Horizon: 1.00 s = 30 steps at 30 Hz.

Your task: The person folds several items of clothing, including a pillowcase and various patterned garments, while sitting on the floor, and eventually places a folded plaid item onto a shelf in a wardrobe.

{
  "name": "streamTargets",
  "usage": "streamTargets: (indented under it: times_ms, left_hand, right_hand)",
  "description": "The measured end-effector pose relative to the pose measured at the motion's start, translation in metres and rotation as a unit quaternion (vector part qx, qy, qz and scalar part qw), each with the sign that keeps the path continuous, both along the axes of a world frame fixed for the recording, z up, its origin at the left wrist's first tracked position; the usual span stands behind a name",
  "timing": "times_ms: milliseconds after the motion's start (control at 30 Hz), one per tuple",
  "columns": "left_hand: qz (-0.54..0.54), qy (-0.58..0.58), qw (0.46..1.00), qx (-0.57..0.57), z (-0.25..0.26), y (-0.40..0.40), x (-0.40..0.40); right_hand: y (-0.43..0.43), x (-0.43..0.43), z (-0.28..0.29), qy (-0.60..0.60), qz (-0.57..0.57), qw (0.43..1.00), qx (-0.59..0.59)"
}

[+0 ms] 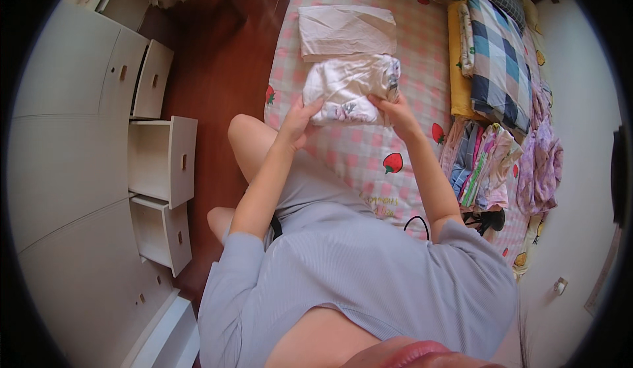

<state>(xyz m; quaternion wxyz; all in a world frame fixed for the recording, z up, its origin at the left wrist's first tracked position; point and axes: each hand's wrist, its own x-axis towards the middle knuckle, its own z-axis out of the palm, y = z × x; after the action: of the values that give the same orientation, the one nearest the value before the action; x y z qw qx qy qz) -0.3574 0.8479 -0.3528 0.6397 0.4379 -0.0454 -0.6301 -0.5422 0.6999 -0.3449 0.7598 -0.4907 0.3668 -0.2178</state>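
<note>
Between my hands is a folded white cloth with a floral print [351, 88], gripped at its near left and near right sides. My left hand [299, 119] has its thumb on top of the left side, with the fingers hidden beneath. On the right side, my right hand [398, 113] pinches the fabric the same way, thumb uppermost. Just beyond it, a flat folded pale pink cloth [347, 30] lies on the bed. The bed's pink-and-white checked cover [341, 145] bears strawberry prints.
Right of my hands lie a folded blue-and-white checked quilt [502, 61], a yellow folded textile [460, 91], a row of folded clothes [484, 165] and a crumpled purple cloth [539, 170]. At left, a white cabinet has open drawers [183, 162] above the red-brown wooden floor [212, 81].
</note>
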Motion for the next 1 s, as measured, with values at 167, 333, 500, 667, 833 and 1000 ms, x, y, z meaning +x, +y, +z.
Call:
streamTargets:
  times_ms: [167, 333, 500, 667, 833, 1000]
  left_hand:
    - [-0.021, -0.094, 0.995, 0.028, -0.038, 0.007, 0.003]
    - [-0.002, -0.14, 0.988, 0.063, -0.096, 0.022, -0.002]
    - [-0.026, -0.165, 0.983, 0.071, -0.099, 0.015, 0.004]
    - [-0.003, -0.148, 0.987, 0.058, -0.102, 0.022, 0.007]
    - [-0.095, -0.141, 0.985, 0.039, -0.108, 0.017, 0.013]
    - [-0.066, -0.113, 0.991, 0.015, -0.112, 0.023, 0.019]
  right_hand:
    - [-0.02, -0.009, -0.033, 0.166, 0.051, 0.984, -0.039]
    - [-0.035, 0.033, -0.047, 0.266, 0.062, 0.768, -0.58]
    - [-0.054, 0.126, -0.058, 0.318, 0.105, 0.572, -0.749]
    - [-0.136, 0.164, -0.085, 0.329, 0.16, 0.693, -0.622]
    - [-0.213, 0.129, -0.004, 0.297, 0.129, 0.919, -0.226]
    - [-0.21, 0.084, 0.059, 0.166, 0.064, 0.98, -0.093]
